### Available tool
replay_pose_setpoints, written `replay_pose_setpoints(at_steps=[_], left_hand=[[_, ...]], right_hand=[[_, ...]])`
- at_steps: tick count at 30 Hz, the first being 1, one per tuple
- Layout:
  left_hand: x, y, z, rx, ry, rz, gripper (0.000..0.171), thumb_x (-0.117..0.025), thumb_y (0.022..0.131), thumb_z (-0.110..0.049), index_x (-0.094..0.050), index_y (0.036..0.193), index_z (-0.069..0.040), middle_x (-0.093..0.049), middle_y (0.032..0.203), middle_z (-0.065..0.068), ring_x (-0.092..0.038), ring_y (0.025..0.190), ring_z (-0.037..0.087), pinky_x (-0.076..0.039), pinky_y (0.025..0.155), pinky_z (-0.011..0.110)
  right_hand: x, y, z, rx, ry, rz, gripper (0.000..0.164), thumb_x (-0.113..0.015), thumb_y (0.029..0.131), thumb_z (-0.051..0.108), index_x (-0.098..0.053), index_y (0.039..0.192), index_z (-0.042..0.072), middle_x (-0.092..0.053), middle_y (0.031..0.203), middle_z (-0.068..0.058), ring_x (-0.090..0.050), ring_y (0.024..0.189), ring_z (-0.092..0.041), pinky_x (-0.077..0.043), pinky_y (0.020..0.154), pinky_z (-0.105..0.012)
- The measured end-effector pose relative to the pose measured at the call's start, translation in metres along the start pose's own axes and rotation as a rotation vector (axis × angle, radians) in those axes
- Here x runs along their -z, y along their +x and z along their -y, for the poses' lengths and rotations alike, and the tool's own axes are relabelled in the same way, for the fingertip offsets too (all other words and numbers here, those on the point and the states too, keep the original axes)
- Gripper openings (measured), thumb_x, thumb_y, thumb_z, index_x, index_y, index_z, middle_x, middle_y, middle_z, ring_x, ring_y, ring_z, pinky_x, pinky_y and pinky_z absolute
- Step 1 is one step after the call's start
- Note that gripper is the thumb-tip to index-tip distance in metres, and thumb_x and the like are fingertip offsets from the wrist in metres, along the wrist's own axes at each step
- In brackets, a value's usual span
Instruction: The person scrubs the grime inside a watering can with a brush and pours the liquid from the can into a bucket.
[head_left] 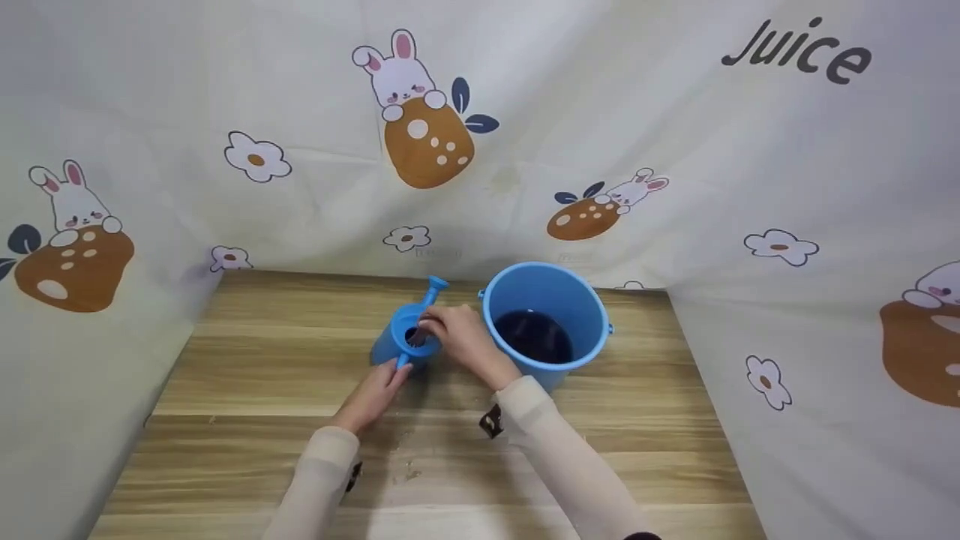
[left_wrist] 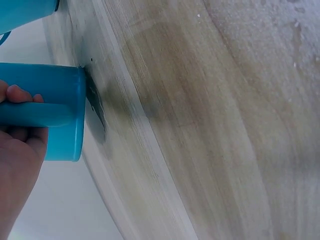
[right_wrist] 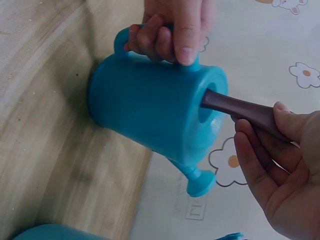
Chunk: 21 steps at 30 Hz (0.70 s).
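Head view: Just left of centre, over a wood-grain table (head_left: 262, 375), I see a blue plastic watering can (head_left: 386, 346), its flared spout (head_left: 436, 285) pointing toward the top of the frame. Below the can, the left hand (head_left: 379, 390) grasps its blue loop handle (head_left: 403, 361), while the right hand (head_left: 465, 337) reaches over the round opening with bent fingers. A round blue plastic bucket (head_left: 581, 300), right of centre and near the can, holds dark-looking liquid (head_left: 535, 336). Cream sleeves (head_left: 570, 450) cross the lower frame, and a pale backdrop (head_left: 300, 75) printed with rabbits and flowers fills the top, the word "Juice" at upper right.

Left wrist view: On my second feed, the left hand's fingers curl round the loop handle at the left edge of the frame, against the can's side. I cannot tell whether the base sits flat. Part of the bucket cuts into the upper left corner; small droplets (left_wrist: 296, 64) dot the table at upper right.

Right wrist view: My third feed shows the right hand, at right, pinching a slim dark brown handle (right_wrist: 245, 111) between thumb and fingers. It runs into the can's opening at centre, its far end hidden inside. At top, the left hand clasps the loop handle, and the bucket's edge shows at lower left.
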<state>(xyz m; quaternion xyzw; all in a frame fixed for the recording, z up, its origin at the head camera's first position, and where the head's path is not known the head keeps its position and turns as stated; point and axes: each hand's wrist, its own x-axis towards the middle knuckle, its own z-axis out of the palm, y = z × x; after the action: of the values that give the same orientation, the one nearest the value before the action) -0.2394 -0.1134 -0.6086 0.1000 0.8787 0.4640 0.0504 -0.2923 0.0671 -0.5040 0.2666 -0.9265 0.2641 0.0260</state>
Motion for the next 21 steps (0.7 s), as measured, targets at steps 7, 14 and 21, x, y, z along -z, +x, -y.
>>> replay_pose_setpoints(at_steps=[7,14,21], left_hand=[[0.0004,-0.0001,0.0003,0.014,-0.023,0.031,0.031,-0.044,0.107,-0.03,-0.052,0.087,-0.008,-0.045,0.072,-0.003,-0.043,0.065,0.011,-0.039,0.065,0.029],[0.0005,-0.0008,0.0003,0.01,-0.032,0.033,0.032,-0.044,0.108,-0.029,-0.053,0.089,-0.005,-0.046,0.071,-0.002,-0.044,0.064,0.011,-0.039,0.063,0.028],[0.001,-0.0005,-0.0002,0.03,-0.046,0.033,0.03,-0.044,0.108,-0.027,-0.052,0.088,-0.007,-0.047,0.07,-0.001,-0.044,0.063,0.011,-0.038,0.062,0.028]], right_hand=[[0.005,0.0017,0.0006,-0.004,0.038,-0.016,0.019,-0.06,0.1,0.024,-0.074,0.103,0.012,-0.077,0.096,-0.003,-0.073,0.087,-0.016,-0.057,0.078,-0.031],[0.0021,0.0015,0.0006,-0.019,0.022,-0.006,0.02,-0.059,0.1,0.026,-0.074,0.104,0.013,-0.077,0.096,-0.001,-0.073,0.089,-0.016,-0.057,0.079,-0.031],[-0.0034,-0.0004,-0.0002,-0.008,-0.01,-0.007,0.02,-0.059,0.1,0.028,-0.073,0.102,0.015,-0.077,0.094,0.002,-0.072,0.087,-0.013,-0.056,0.078,-0.03]])
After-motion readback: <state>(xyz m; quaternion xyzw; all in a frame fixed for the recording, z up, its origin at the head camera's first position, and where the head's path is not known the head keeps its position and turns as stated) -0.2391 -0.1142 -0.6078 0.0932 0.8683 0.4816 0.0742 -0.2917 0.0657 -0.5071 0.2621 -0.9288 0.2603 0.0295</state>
